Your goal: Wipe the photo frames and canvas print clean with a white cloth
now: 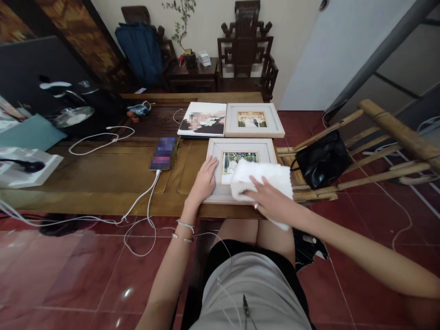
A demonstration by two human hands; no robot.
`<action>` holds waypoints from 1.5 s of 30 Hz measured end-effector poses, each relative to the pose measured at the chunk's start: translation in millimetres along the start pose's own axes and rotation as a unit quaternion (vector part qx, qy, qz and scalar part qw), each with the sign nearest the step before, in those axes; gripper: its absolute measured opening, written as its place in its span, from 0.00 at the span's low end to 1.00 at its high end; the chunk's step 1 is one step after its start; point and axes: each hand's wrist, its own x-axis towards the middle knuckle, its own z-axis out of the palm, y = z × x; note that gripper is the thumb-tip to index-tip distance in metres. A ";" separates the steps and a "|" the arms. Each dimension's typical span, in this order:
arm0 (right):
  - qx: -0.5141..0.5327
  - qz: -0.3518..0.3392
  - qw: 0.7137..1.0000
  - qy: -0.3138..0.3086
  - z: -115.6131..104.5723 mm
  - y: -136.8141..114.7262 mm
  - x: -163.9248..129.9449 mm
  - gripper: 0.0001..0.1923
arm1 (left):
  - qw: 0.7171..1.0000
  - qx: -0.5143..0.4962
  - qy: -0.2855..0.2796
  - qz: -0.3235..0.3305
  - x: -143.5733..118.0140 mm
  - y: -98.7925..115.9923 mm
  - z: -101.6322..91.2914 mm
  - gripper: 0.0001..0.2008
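Note:
A light wooden picture frame [215,146] with a white mat lies flat at the table's near edge. Inside its small inner border is a photo [227,170] of people outdoors, partly covered. My left hand [205,178] is closed on the frame's left side, fingers over the rim. In my right hand [270,199] is a folded white cloth [268,172], pressed on the lower right of the frame. The cloth hides that corner, and one end hangs over the table edge. The thumb of my right hand is partly hidden.
Behind lie a second framed photo [277,120] and a white-covered photo panel [206,107]. Left on the wooden table [92,169] are a phone [163,153] on a cable, a power strip [30,167] and a teapot [140,109]. A bamboo chair [343,183] holds a black bag [323,158].

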 end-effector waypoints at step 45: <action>-0.102 0.023 0.994 -0.034 -4.6 47.3 45.3 0.38 | 1.000 -0.014 -0.006 -0.014 1.4 1.3 -0.1 0.21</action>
